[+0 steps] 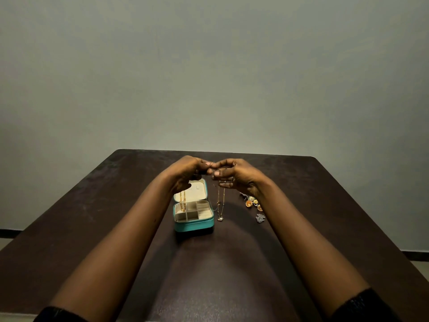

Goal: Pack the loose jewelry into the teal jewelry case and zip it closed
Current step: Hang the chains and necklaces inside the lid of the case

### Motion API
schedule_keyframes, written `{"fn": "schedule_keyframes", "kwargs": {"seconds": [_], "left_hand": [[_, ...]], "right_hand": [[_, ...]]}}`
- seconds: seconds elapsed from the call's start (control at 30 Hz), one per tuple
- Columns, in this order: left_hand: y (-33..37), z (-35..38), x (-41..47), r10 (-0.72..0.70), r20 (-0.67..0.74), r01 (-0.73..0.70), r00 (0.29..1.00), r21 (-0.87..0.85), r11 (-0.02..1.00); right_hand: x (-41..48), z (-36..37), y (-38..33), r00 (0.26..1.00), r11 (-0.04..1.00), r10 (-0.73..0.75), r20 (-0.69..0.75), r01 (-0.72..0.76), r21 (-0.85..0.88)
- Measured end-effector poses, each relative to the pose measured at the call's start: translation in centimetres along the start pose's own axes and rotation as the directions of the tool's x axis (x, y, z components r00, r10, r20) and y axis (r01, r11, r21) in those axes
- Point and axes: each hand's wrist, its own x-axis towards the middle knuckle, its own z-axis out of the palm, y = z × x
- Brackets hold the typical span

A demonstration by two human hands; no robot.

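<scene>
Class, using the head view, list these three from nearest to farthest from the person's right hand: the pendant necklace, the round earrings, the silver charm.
1. pendant necklace: pinched by the right hand, hanging below it.
2. round earrings: on the table, just under the right wrist.
3. silver charm: on the table, nearer the person than the earrings.

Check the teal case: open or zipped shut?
Open. The teal case has its lid standing up behind the base, the cream compartments are exposed, and a gold chain hangs inside at the left.
</scene>
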Motion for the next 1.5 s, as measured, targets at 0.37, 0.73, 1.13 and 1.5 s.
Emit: {"fn": "schedule_keyframes", "kwargs": {"seconds": [0.37, 0.73, 1.13, 1.5], "left_hand": [[-0.2, -0.6, -0.2, -0.017, 0.03, 0.014, 0.999, 0.104, 0.994], [-0.6, -2.0, -0.9, -0.001, 0.192, 0.021, 0.981, -0.099, 0.995], [-2.0, -2.9, 0.4, 0.103, -0.026, -0.097, 0.994, -0.62, 0.778], [-2.4, -3.3, 2.6, 0.144, -0.051, -0.152, 0.988, -0.44, 0.885]], "right_hand": [[0.5, 0.0, 0.1, 0.897, 0.886, -0.295, -0.33, 0.127, -0.446], [1.7, 1.0, 1.6, 0.876, 0.912, -0.105, -0.47, -0.104, -0.397], [2.4, 2.5, 3.3, 0.975, 0.964, 0.105, -0.195, -0.052, 0.259], [3.5, 3.6, 4.0, 0.983, 0.984, 0.106, -0.147, -0.082, 0.157]]}}
